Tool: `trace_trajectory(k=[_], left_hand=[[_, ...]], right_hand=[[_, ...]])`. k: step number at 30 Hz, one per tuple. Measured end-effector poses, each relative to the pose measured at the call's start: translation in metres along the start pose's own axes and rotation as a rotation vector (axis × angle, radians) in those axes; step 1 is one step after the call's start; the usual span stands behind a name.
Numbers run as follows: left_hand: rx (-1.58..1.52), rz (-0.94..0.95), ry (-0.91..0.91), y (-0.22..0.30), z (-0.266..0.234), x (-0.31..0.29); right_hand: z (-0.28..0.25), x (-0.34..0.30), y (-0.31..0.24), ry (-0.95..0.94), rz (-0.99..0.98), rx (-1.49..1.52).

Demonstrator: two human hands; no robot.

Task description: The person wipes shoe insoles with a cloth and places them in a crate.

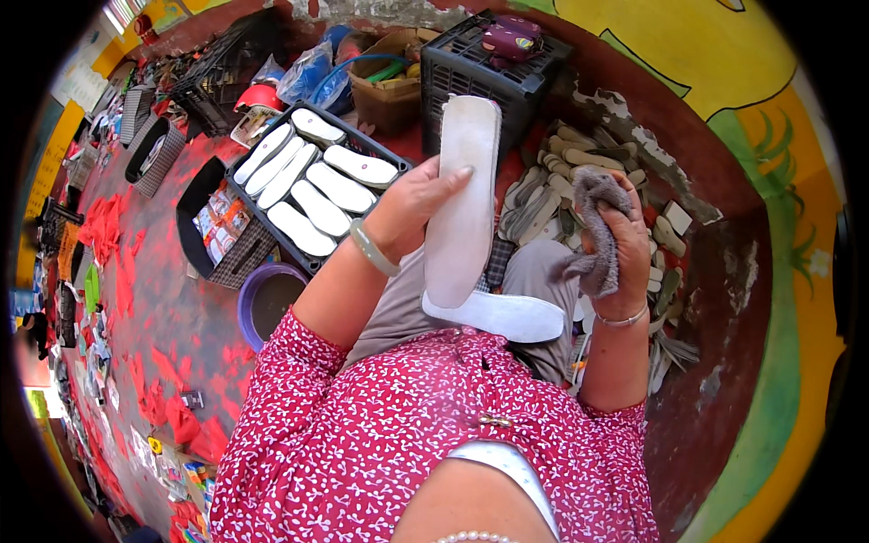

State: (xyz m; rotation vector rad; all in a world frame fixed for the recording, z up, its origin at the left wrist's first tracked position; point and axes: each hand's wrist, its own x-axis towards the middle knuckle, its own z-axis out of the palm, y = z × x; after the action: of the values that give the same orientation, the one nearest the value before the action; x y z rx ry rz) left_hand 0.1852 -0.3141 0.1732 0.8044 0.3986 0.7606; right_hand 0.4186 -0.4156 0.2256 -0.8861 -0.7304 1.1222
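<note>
Upright before me, a long off-white shoe insole (463,208) is gripped by my left hand (418,206), thumb across its face and fingers behind. My right hand (623,249) is closed round a crumpled grey cloth (597,226), held apart from the insole to the right. Across my lap lies another white insole (507,317), below the lower end of the held one. To the left, a dark crate (371,152) holds several white insoles (339,187) laid in rows. On the right, a heap of greyish insoles (543,195) lies on the floor, partly hidden behind my right hand and the cloth.
A purple basin (250,312) stands left of my knee, beside a dark basket of packets (226,226). At the back are an upturned black crate (484,77) with a purple pouch (512,38) on it and a cardboard box (385,95). A painted wall (724,271) curves along the right.
</note>
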Motion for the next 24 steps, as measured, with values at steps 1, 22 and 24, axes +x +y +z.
trace_trajectory(k=[1,22,24], left_hand=[[0.081,0.029,-0.028,0.001,0.002,-0.004],[1.247,0.536,-0.030,0.003,0.026,-0.038],[1.264,0.515,-0.021,0.007,0.027,-0.040]], right_hand=[[-0.003,0.001,-0.003,-0.014,-0.006,-0.065],[-0.004,0.009,-0.017,-0.118,-0.863,-1.551],[-0.001,0.011,-0.022,-0.071,-0.851,-1.488]])
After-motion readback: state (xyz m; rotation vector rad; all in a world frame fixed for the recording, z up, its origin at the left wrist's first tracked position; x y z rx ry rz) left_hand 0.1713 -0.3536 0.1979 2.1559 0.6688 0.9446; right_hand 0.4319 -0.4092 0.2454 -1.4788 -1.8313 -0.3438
